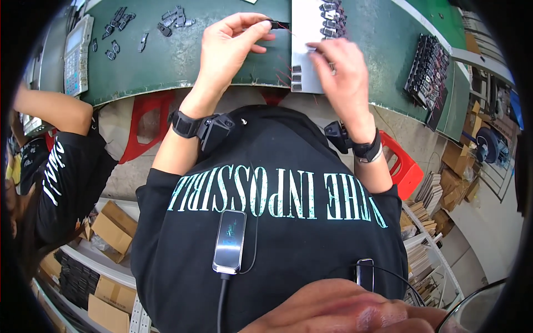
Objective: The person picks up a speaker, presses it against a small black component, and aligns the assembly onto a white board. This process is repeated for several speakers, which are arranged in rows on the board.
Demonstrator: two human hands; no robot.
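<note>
My left hand (233, 47) is closed, its thumb and fingers pinching a small black plastic part with thin red wires (280, 25) at the left edge of a white board (304, 30). Over the board, my right hand (344, 69) curls with thumb and index finger close together. Whatever lies at those fingertips is too small to make out. Several small dark rectangular pieces (297, 79) sit on the near left part of the board. Along its far right side runs a row of black parts with red wires (331, 21).
Loose black parts (176, 18) are scattered on the green table (155, 61) to the left, near a grey device with keys (76, 55). A dense block of wired black parts (427, 72) stands at right. Another person's arm (55, 108) reaches in at left. Red stools (402, 166) flank me.
</note>
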